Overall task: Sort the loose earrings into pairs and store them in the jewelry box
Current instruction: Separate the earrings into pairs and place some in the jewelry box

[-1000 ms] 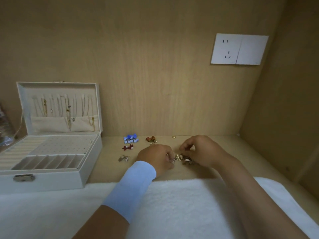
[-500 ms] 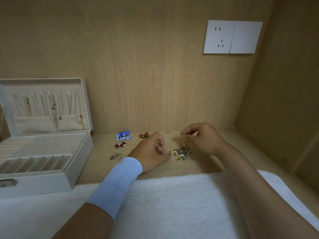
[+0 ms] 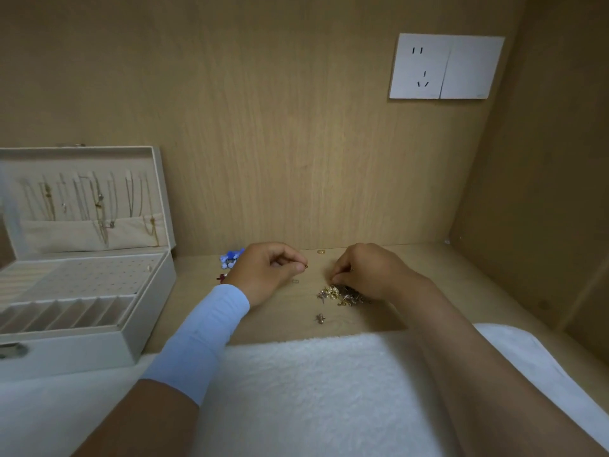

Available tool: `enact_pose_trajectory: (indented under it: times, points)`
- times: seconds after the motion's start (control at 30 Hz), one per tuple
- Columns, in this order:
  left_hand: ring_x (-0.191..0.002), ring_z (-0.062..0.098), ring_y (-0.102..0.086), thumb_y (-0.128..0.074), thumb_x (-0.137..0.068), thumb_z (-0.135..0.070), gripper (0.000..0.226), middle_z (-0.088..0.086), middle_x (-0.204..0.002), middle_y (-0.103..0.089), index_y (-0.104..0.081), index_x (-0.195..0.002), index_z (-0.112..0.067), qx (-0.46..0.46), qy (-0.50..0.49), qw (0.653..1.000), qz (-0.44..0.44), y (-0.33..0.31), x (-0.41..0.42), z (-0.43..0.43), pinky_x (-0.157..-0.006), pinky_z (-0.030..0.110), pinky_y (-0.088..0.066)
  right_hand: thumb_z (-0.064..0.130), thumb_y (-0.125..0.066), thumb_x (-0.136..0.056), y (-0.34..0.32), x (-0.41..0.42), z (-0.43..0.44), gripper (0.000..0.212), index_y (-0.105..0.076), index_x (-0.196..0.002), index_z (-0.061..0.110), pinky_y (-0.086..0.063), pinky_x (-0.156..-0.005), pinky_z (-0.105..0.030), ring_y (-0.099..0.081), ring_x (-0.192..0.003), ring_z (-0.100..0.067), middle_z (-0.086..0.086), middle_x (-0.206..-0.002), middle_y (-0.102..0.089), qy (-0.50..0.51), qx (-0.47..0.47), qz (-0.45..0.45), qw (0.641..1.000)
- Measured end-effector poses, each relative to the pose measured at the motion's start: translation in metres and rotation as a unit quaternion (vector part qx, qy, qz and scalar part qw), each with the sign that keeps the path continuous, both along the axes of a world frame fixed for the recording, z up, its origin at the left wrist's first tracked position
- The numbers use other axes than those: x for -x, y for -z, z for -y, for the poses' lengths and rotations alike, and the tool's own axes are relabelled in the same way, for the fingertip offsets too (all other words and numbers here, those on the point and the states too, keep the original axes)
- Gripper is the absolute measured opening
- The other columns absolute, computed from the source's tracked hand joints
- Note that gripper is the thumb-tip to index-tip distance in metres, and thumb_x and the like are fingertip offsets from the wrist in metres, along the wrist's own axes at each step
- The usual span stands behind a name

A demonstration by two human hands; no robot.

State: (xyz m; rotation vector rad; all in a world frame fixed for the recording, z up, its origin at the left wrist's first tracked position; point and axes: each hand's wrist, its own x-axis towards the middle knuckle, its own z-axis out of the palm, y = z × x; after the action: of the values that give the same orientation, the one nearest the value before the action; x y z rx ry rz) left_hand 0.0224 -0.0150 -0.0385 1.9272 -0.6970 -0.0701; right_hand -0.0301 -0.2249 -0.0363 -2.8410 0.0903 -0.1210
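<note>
The left hand [image 3: 267, 272] hovers low over the wooden worktop [image 3: 280, 324]. Its fingers are curled, and the thumb and first finger pinch a small earring [image 3: 305, 266] at their tips. The right hand [image 3: 369, 272] is just beside it. Its fingers are bent downward with the tips pressed together at the upper edge of the pile of earrings [image 3: 342, 294]. I cannot tell if they hold a piece from it. The hand covers the back part of this gold and silver pile.

One single earring [image 3: 320, 318] lies apart, in front of the pile and near the white towel [image 3: 313, 390] that covers the front of the worktop. A gold ring earring [image 3: 321, 251] lies close to the back wall, between the two hands. A tiny pale piece [image 3: 295, 281] lies under the left fingers. The blue earrings [image 3: 230, 257] and a red earring [image 3: 222, 277] are to the left, half hidden behind the left hand and its light blue sleeve [image 3: 204, 338].

The jewelry box [image 3: 82, 354] stands open at the far left, well apart from the pile. Its lid is upright, with necklaces [image 3: 99, 202] hanging inside. Its tray has a dotted panel and a row of narrow compartments. A white wall socket [image 3: 446, 65] is on the back wall, above the right hand.
</note>
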Motion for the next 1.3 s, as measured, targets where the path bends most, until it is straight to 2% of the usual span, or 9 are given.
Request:
enact_pose_trajectory:
  times: [0.17, 0.3, 0.5, 0.63, 0.8, 0.93, 1.13, 1.23, 1.3]
  points:
    - [-0.064, -0.009, -0.055, -0.072, -0.086, -0.010, 0.019, -0.017, -0.071, -0.068, -0.073, -0.078, -0.027, -0.040, 0.009, 0.999, -0.004, 0.001, -0.006, -0.006, -0.067, 0.005, -0.041, 0.028, -0.067, -0.092, -0.003, -0.001, -0.002, 0.014, -0.078, -0.097, 0.034, -0.044, -0.074, -0.024, -0.058, -0.085, -0.003, 0.023, -0.082, -0.062, -0.015, 0.010, -0.022, 1.000]
    - [-0.087, 0.002, -0.066, -0.072, -0.086, -0.014, 0.020, -0.016, -0.083, -0.074, -0.075, -0.076, -0.031, -0.084, 0.041, 0.996, -0.009, -0.005, -0.011, -0.016, -0.083, 0.013, -0.046, 0.023, -0.066, -0.091, -0.007, 0.000, -0.005, 0.018, -0.079, -0.098, 0.034, -0.051, -0.084, -0.027, -0.062, -0.089, -0.002, 0.022, -0.087, -0.069, -0.029, 0.009, -0.042, 0.999]
    - [-0.090, 0.002, -0.069, -0.069, -0.089, -0.012, 0.017, -0.016, -0.089, -0.076, -0.074, -0.078, -0.025, -0.106, 0.062, 0.992, -0.036, -0.004, -0.013, -0.020, -0.089, 0.019, -0.048, 0.022, -0.066, -0.088, -0.006, -0.002, -0.009, 0.015, -0.079, -0.088, 0.030, -0.055, -0.084, -0.031, -0.066, -0.092, -0.006, 0.017, -0.094, -0.074, 0.013, -0.034, 0.035, 0.999]
    - [-0.065, 0.007, -0.063, -0.063, -0.092, -0.007, 0.010, -0.004, -0.085, -0.077, -0.069, -0.088, -0.013, -0.060, 0.041, 0.996, -0.047, -0.009, -0.013, -0.026, -0.076, 0.028, -0.054, 0.021, -0.078, -0.082, -0.007, -0.006, -0.021, 0.006, -0.080, -0.078, 0.024, -0.059, -0.080, -0.030, -0.070, -0.080, -0.002, 0.014, -0.078, -0.075, 0.021, -0.209, 0.114, 0.971]
    - [-0.065, 0.009, -0.062, -0.062, -0.094, -0.013, 0.013, 0.001, -0.089, -0.076, -0.067, -0.103, -0.020, -0.032, 0.015, 0.999, -0.037, -0.012, -0.010, -0.027, -0.076, 0.028, -0.053, 0.015, -0.078, -0.085, -0.012, -0.005, -0.046, 0.003, -0.080, -0.086, 0.013, -0.047, -0.063, -0.011, -0.060, -0.062, 0.005, 0.003, -0.076, -0.074, -0.007, -0.352, 0.128, 0.927]
    - [-0.064, 0.006, -0.060, -0.064, -0.094, -0.018, 0.010, 0.000, -0.086, -0.075, -0.072, -0.099, -0.019, -0.015, 0.006, 0.999, -0.050, -0.013, -0.007, -0.025, -0.066, 0.018, -0.049, 0.008, -0.072, -0.090, -0.013, -0.003, -0.056, 0.011, -0.077, -0.098, 0.002, -0.039, -0.052, -0.005, -0.053, -0.047, 0.009, 0.015, -0.061, -0.063, -0.023, -0.427, 0.128, 0.895]
    - [-0.067, 0.007, -0.060, -0.065, -0.093, -0.023, 0.007, -0.003, -0.084, -0.071, -0.071, -0.093, -0.019, 0.024, 0.004, 0.996, -0.088, -0.022, -0.006, -0.027, -0.052, 0.016, -0.045, 0.011, -0.079, -0.085, -0.014, -0.006, -0.062, 0.012, -0.075, -0.094, 0.005, -0.041, -0.052, -0.010, -0.053, -0.050, 0.007, 0.009, -0.069, -0.065, -0.016, -0.454, 0.147, 0.879]
    - [-0.065, 0.005, -0.060, -0.067, -0.092, -0.025, 0.006, -0.005, -0.083, -0.072, -0.071, -0.092, -0.021, 0.035, -0.002, 0.996, -0.088, -0.027, -0.006, -0.026, -0.051, 0.017, -0.044, 0.008, -0.080, -0.083, -0.015, -0.006, -0.065, 0.013, -0.072, -0.092, 0.013, -0.043, -0.053, -0.015, -0.054, -0.051, 0.003, -0.001, -0.080, -0.070, -0.054, -0.422, 0.193, 0.884]
    - [-0.058, 0.001, -0.059, -0.067, -0.092, -0.027, 0.007, -0.010, -0.074, -0.071, -0.071, -0.091, -0.021, 0.029, -0.009, 0.996, -0.086, -0.031, -0.006, -0.026, -0.047, 0.014, -0.042, 0.010, -0.080, -0.083, -0.015, -0.008, -0.065, 0.015, -0.074, -0.093, 0.020, -0.048, -0.056, -0.022, -0.055, -0.053, -0.003, 0.002, -0.085, -0.074, -0.075, -0.387, 0.216, 0.893]
